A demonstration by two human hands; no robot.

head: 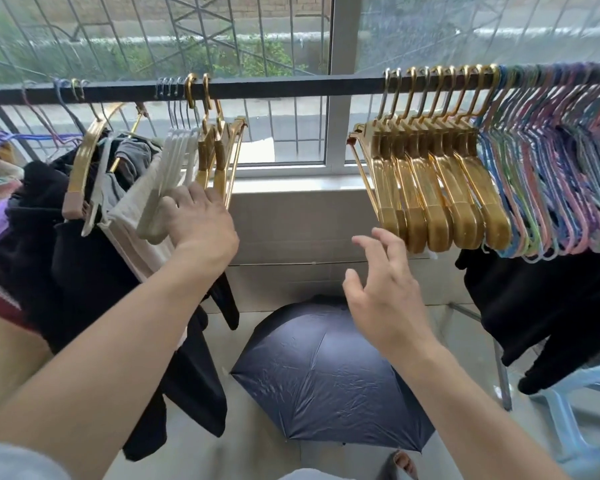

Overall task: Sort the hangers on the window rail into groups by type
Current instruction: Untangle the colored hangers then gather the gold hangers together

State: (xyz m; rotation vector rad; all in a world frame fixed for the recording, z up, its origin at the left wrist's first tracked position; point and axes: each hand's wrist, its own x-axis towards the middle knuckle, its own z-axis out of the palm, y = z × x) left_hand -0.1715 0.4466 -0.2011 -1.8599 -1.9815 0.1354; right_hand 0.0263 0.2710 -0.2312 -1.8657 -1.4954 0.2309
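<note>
A dark window rail [291, 85] runs across the whole view in front of the barred window [222, 36], and all the hangers hang from it by their hooks. At its far right is a dense pack of thin pastel wire hangers [551, 168], pressed up against a tight row of gold hangers [430, 188] just to their left; a bare stretch of rail separates these from the left side. There, dark clothes [84, 265] and a pale garment [132, 216] hang among a few more hangers, with a small bunch of white hangers [167, 174] next to two gold hangers [215, 150]. On the floor below lies an open navy umbrella [319, 375], and a pale blue plastic stool [575, 420] stands at the right. The left hand [201, 220] reaches up, its grip closed around the lower ends of the white hangers. The right hand [385, 292] hovers just below the gold row, fingers spread apart and holding nothing.
</note>
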